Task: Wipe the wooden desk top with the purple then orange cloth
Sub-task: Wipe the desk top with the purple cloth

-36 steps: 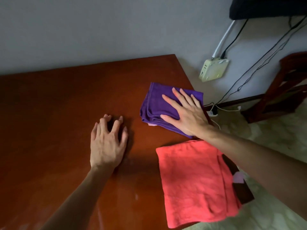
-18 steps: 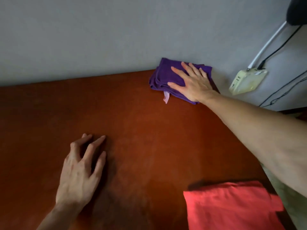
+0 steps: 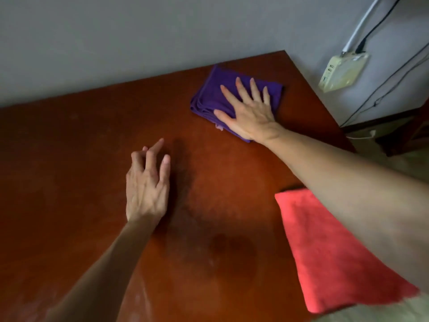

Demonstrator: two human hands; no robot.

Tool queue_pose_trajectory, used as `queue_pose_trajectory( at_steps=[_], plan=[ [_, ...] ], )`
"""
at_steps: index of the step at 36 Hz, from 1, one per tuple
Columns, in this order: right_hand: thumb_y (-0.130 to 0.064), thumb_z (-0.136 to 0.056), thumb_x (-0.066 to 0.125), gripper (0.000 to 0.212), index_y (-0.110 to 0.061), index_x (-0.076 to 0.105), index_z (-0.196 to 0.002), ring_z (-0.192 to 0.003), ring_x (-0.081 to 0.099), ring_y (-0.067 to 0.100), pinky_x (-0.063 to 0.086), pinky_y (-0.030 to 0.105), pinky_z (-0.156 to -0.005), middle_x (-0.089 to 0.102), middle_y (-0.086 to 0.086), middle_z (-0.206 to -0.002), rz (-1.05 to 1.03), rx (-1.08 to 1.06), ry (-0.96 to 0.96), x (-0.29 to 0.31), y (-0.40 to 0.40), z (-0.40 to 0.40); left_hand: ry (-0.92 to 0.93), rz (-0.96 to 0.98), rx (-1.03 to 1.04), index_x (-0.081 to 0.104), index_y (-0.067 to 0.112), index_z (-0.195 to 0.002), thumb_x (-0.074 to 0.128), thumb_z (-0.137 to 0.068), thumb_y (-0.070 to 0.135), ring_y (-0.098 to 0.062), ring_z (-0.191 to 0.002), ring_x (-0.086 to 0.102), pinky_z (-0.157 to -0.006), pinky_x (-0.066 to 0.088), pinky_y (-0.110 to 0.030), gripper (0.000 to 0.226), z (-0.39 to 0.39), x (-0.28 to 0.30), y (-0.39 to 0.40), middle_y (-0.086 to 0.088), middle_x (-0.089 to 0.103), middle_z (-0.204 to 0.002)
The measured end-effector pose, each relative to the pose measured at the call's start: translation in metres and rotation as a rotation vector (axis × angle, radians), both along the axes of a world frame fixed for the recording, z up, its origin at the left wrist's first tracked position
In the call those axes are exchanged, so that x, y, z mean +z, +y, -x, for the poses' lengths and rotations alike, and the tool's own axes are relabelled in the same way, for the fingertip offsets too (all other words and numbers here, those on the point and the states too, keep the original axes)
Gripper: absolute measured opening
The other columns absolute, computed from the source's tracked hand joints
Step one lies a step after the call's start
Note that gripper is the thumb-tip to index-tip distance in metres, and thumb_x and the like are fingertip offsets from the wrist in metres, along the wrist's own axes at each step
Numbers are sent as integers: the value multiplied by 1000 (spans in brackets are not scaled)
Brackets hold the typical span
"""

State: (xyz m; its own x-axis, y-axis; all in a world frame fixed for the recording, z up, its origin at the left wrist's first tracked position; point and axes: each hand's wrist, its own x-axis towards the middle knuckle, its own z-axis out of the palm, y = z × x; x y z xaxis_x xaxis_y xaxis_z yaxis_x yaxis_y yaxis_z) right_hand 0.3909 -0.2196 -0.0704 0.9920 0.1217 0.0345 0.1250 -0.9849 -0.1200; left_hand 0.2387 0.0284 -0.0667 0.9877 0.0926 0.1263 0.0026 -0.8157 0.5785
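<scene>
1. Wooden desk top (image 3: 81,159): reddish-brown, glossy, its far edge against a grey wall (image 3: 116,38); a darker patch shows on the near middle
2. Purple cloth (image 3: 210,94): folded, lying flat near the far right corner of the desk
3. Right hand (image 3: 249,112): palm down on the purple cloth, fingers spread flat and pressing it; nothing gripped
4. Left hand (image 3: 147,184): at mid-desk, well apart from both cloths, fingers loosely curled, fingertips at the wood, holding nothing
5. Orange cloth (image 3: 325,247): spread at the near right edge, partly under the right forearm, its lower corner overhanging the desk
6. Wall socket box (image 3: 343,70): cream, with cables, right of the desk
</scene>
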Motion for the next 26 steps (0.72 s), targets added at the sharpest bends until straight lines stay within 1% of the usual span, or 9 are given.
queue_pose_trajectory(
  at_steps=[3,5,7,10,12,14,17,22,26],
  plan=[
    [-78,-95,30,78,-42,15,-162,-158,4,38,3,60,-125,9,4,-173,-3,54,-10,0,22,56,-36,178,41,39,37,-145,30,-103,54,-21,-120,50,-106,40,-46,46,2,1,3,-3,40,-137],
    [-81,-90,19,82,-42,16,-162,-158,5,37,3,60,-125,11,3,-173,4,111,-8,1,36,96,-82,279,52,42,33,-143,33,-102,54,-16,-120,49,-106,42,-44,47,6,1,5,-2,38,-138],
    [-80,-86,14,85,-42,19,-162,-158,8,36,6,60,-126,13,2,-173,10,180,-20,-1,46,135,-103,305,81,45,29,-141,37,-102,49,-20,-121,50,-106,42,-43,45,17,0,9,-4,40,-138],
    [-75,-91,23,79,-39,24,-162,-158,13,35,11,60,-125,19,3,-172,28,292,-58,-6,53,187,-92,275,185,51,23,-137,46,-100,38,-31,-120,52,-104,39,-40,40,49,-3,18,-10,43,-136],
    [-73,-94,27,77,-37,26,-162,-158,15,35,13,60,-125,20,3,-171,28,343,-73,-7,54,216,-80,236,194,54,21,-134,49,-97,34,-35,-118,53,-102,39,-40,40,77,-3,27,-13,45,-134],
    [-72,-95,29,76,-36,27,-162,-158,13,35,14,60,-124,19,4,-171,30,393,-75,-6,51,240,-65,174,139,55,23,-134,48,-96,36,-36,-114,55,-100,41,-41,40,100,-4,38,-12,46,-129],
    [-71,-97,32,75,-37,21,-163,-159,7,33,10,59,-125,12,3,-173,55,471,-72,-3,41,272,-44,131,77,56,26,-133,47,-95,40,-35,-109,58,-98,44,-43,41,127,-2,50,-9,46,-125],
    [-70,-98,37,77,-37,15,-164,-160,-1,30,9,59,-126,4,0,-174,59,557,-79,1,26,312,-41,113,92,57,24,-131,45,-94,42,-35,-108,57,-97,46,-46,43,151,2,46,-10,46,-123],
    [-71,-98,35,76,-37,17,-164,-160,0,31,9,58,-126,5,1,-174,61,582,-85,-1,21,325,-58,90,78,57,24,-131,45,-94,41,-36,-105,59,-92,48,-46,42,161,5,24,-10,46,-122]
  ],
)
